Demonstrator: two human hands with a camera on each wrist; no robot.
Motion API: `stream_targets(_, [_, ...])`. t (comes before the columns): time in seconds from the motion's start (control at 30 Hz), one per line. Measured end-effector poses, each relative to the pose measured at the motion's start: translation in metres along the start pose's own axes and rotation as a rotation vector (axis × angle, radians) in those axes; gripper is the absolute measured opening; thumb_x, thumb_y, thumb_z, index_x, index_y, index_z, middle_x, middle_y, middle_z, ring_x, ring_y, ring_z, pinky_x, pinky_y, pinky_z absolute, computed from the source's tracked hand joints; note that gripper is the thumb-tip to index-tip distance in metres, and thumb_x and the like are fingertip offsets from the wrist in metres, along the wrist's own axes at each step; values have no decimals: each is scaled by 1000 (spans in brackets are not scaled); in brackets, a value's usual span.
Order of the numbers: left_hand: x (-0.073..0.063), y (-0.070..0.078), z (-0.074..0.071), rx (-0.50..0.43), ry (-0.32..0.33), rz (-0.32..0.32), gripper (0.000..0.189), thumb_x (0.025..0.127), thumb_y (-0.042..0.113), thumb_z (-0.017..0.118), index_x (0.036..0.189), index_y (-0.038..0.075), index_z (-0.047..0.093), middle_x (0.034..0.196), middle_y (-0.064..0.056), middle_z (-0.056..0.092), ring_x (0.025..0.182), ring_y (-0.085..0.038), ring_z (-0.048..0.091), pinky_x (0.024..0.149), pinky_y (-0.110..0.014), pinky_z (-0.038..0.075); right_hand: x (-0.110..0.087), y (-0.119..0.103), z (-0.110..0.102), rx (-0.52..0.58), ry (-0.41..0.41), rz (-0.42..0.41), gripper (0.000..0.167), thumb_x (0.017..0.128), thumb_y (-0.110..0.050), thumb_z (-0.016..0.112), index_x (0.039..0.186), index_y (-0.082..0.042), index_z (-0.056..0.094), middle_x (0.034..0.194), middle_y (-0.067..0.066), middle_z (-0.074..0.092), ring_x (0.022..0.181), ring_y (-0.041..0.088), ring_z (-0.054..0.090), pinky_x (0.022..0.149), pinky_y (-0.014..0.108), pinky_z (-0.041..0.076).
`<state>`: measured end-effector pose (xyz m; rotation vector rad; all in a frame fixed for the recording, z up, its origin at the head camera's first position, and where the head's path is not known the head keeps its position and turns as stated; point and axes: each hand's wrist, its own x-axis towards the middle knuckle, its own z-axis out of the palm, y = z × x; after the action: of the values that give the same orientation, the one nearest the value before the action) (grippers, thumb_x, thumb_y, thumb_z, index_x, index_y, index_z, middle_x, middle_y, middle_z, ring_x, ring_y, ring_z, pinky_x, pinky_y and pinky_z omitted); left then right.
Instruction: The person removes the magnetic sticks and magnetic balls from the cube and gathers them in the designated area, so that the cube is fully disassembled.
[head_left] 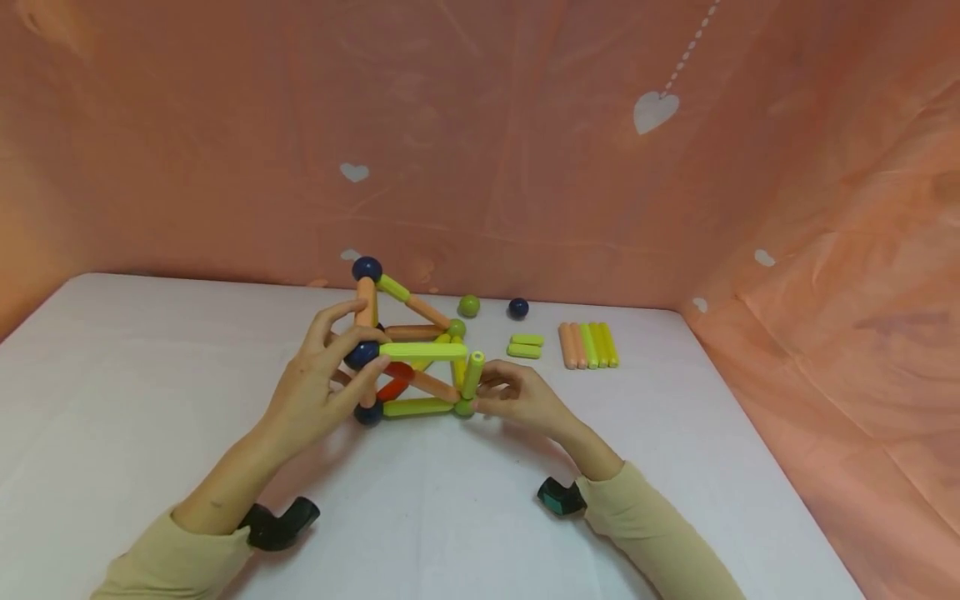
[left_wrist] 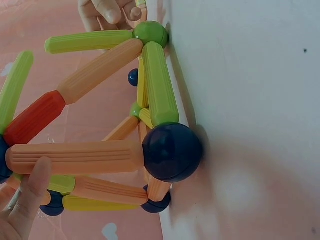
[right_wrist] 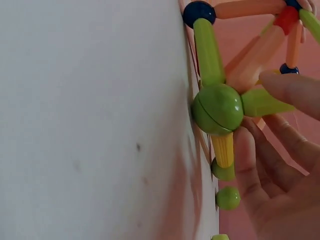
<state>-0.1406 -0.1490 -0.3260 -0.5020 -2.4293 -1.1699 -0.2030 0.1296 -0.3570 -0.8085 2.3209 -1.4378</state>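
Counter (head_left: 435,517) carries the ball-and-rod frame (head_left: 422,352) near its middle. Left hand (head_left: 318,379): fingers clamped on the frame's left side. Right hand (head_left: 528,400): fingers bent beside the upright green rod (head_left: 472,377); clamping cannot be determined.

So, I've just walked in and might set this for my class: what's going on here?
A person's left hand holds the upper left side of a stick-and-ball frame on a table. The right hand is at a lower corner ball, beside an upright green stick with no ball on top. Behind lie a spare green ball, a blue ball, two short sticks and five longer ones.
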Motion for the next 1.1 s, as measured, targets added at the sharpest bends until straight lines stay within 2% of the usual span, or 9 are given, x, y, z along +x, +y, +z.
stream_targets(0.2, [0, 0, 2, -3, 9, -5, 19, 92, 16, 65, 110, 11, 64, 145, -15, 35, 67, -17, 63, 61, -22, 54, 3, 2, 6, -72, 35, -1, 27, 85, -6, 70, 111, 1, 65, 103, 14, 67, 91, 17, 60, 75, 23, 53])
stream_targets(0.3, [0, 0, 3, -2, 12, 1, 19, 92, 15, 65, 110, 11, 64, 145, -15, 35, 68, -17, 63, 61, -22, 54, 3, 2, 8, -102, 58, 16, 25, 87, -8, 70, 110, -1, 67, 102, 11, 69, 90, 15, 59, 76, 23, 52])
stream_targets(0.57, [-1, -1, 2, 9, 21, 22, 19, 91, 14, 65, 111, 11, 63, 147, -14, 35, 69, -16, 62, 60, -23, 54, 2, 0, 10, -206, 103, 3, 23, 91, -11, 65, 111, 0, 65, 103, 12, 70, 92, 19, 62, 83, 28, 51])
stream_targets(0.8, [-1, 1, 2, 6, 16, 16, 19, 92, 15, 64, 111, 11, 63, 148, -13, 34, 72, -16, 62, 61, -23, 54, -3, 1, 2, -136, 151, 44, 24, 93, -9, 62, 113, 4, 62, 104, 17, 69, 96, 25, 65, 87, 34, 53])
stream_targets(0.93, [-2, 1, 2, 9, 18, 14, 19, 92, 15, 64, 111, 11, 63, 148, -12, 34, 70, -15, 61, 61, -23, 54, -8, 5, -12, -96, 187, 37, 27, 91, -7, 63, 114, 7, 61, 106, 21, 67, 92, 27, 66, 83, 30, 53])
stream_targets(1.1, [-2, 2, 1, 14, 15, 18, 19, 92, 15, 64, 112, 12, 63, 146, -13, 35, 70, -16, 62, 61, -23, 54, -13, 10, -28, -84, 266, 97, 28, 89, -9, 68, 112, 5, 63, 103, 20, 67, 88, 23, 65, 80, 23, 53])
